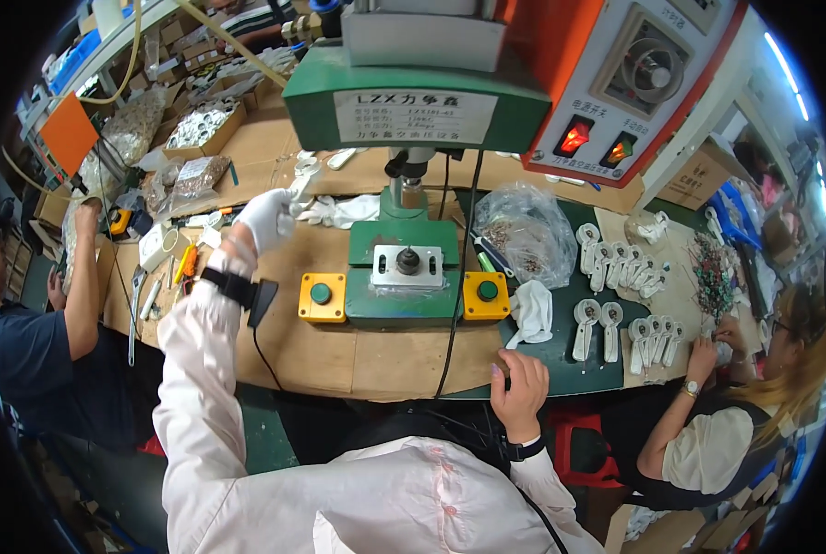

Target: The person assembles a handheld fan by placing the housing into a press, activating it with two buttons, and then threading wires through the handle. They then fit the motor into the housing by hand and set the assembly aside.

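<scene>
My left hand (270, 222), in a white glove, reaches out left of the press with its fingers curled. A white plastic part (304, 174) shows just beyond those fingers; whether they grip it is hidden. My bare right hand (522, 383) rests at the table's front edge with fingers apart, holding nothing. Just past it lies a crumpled white glove (532, 312). Between my hands stands the green press (402, 309), its metal fixture plate (407, 267) under the ram. Yellow boxes with green buttons, one left (322, 297) and one right (486, 297), flank its base.
White round-headed handles (622, 262) lie in rows at right, beside a clear plastic bag (528, 235) of small parts. An adjustable wrench (135, 309) lies at left near an orange-handled tool (188, 261). Co-workers sit on both sides. A black cable hangs in front of the press.
</scene>
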The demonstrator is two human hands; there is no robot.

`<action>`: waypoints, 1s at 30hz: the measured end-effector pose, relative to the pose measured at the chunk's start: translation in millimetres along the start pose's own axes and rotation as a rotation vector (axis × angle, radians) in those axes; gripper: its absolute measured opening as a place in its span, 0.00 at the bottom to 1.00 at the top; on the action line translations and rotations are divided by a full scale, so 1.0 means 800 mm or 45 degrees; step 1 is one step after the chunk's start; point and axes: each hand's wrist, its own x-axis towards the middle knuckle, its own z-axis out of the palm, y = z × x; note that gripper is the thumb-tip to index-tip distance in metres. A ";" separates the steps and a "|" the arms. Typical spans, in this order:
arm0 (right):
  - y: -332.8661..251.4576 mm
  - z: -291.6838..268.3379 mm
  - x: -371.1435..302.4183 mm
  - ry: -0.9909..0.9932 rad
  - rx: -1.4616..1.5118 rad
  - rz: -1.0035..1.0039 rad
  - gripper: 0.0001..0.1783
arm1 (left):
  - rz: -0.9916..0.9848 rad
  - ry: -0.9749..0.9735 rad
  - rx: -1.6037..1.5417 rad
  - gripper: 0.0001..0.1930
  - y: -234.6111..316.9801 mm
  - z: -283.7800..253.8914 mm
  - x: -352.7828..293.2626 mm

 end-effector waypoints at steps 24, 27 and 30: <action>0.186 -0.074 0.028 -0.076 -0.549 0.695 0.27 | 1.423 -0.154 1.642 0.19 -0.004 -0.015 0.160; 0.184 -0.080 0.019 -0.156 -0.489 0.799 0.29 | 1.234 -0.279 1.045 0.21 -0.048 -0.018 0.029; 0.159 -0.081 0.015 -0.088 -0.376 0.789 0.30 | 0.852 -0.440 0.272 0.23 -0.084 0.044 -0.084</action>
